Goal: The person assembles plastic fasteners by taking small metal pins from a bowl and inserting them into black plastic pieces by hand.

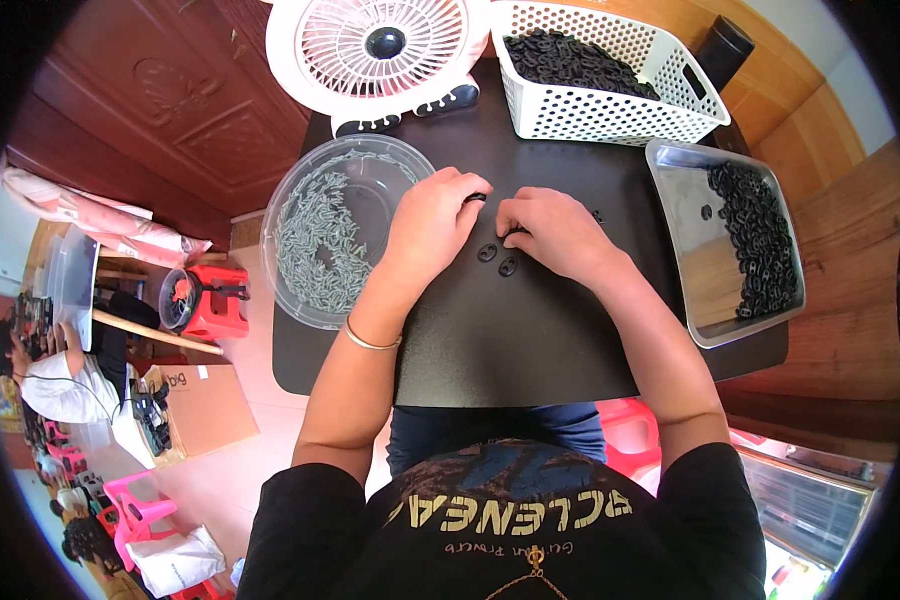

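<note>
My left hand [436, 220] is closed over the dark table, pinching a small black part [477, 197] between thumb and fingertips. Just to its right, my right hand [558, 232] has its fingers bent together at the tabletop. A dark piece [513, 234] shows at those fingertips, mostly hidden by them. Two small black oval parts with openings, one [487, 252] and another [508, 266], lie on the table right below the fingers. A few more dark bits [598, 215] peek out behind my right hand.
Left stands a clear round tub [282, 290] of small grey-green rod-like pieces. A metal tray [682, 250] of black oval parts is at right. A white perforated basket [610, 125] of black parts and a white fan [385, 95] stand behind. Another person [70, 385] sits far left.
</note>
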Motion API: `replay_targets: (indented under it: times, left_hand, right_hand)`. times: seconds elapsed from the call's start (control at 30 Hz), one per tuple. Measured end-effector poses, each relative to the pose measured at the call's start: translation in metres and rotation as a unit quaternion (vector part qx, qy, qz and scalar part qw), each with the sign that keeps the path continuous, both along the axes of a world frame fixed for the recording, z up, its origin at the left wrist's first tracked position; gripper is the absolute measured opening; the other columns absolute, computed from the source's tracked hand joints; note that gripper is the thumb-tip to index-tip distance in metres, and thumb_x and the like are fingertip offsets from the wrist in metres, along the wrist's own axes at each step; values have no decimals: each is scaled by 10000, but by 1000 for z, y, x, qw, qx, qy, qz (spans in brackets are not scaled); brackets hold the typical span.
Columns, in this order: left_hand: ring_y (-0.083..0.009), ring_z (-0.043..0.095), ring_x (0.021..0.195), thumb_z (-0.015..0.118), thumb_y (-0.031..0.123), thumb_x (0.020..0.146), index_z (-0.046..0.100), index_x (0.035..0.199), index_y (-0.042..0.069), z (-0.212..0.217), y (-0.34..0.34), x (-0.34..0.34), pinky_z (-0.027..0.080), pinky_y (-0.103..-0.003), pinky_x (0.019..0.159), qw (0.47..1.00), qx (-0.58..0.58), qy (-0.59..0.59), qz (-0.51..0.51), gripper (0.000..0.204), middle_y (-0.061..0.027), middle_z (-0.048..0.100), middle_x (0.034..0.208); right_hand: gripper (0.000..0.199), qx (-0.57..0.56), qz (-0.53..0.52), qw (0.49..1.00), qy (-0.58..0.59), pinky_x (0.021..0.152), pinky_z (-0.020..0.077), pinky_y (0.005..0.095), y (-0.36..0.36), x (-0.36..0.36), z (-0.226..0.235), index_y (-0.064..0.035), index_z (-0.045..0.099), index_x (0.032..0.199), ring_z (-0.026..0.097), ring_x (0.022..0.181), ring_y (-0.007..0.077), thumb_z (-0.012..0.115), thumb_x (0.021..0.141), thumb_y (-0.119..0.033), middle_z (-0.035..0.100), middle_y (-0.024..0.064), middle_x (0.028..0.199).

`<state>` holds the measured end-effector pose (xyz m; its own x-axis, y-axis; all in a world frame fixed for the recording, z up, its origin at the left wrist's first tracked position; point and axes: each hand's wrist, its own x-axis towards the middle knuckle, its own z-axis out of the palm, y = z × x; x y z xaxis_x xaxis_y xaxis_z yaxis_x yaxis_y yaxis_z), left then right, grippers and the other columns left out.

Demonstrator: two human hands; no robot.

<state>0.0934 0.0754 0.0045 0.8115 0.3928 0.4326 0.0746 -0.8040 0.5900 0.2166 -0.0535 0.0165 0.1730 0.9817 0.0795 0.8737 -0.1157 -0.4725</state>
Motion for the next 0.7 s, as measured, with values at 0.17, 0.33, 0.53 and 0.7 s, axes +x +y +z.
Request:
replay_targets:
  times: [0.17, 0.33, 0.53, 0.7]
  left_hand:
    - [-264, 541, 678, 600, 16, 691, 605, 816, 52, -4, 0, 0, 439, -356, 613, 997, 75, 27, -12, 130, -92, 549, 697]
    - [-278, 539, 713, 613, 29, 655, 596, 776, 57, -16, -6, 4, 447, -368, 652, 987, 151, 48, -2, 125, -85, 549, 718]
    - [-288, 551, 744, 625, 46, 667, 598, 828, 38, -16, -8, -3, 462, -365, 675, 994, 77, 61, -40, 163, -98, 558, 792]
    - [-285, 558, 746, 643, 66, 694, 604, 885, 35, 12, 0, -30, 466, -349, 660, 997, 53, 23, -57, 198, -112, 570, 807]
  right_hand:
    - [127, 24, 31, 999, -17, 710, 449, 370, 7, 7, -10, -78, 576, 787, 553, 828, 270, 634, 674, -67, 556, 85, 808]
    - [116, -22, 34, 999, -3, 706, 446, 371, 9, 8, -6, -65, 576, 781, 560, 789, 276, 624, 676, -57, 577, 93, 778]
    - [75, -31, 14, 998, 56, 681, 444, 360, 4, 8, -4, -56, 587, 763, 572, 754, 265, 620, 697, -68, 588, 98, 774]
    - [109, 102, -54, 985, 124, 590, 439, 232, -12, 6, 5, -25, 588, 823, 540, 629, 106, 637, 726, -12, 562, 46, 737]
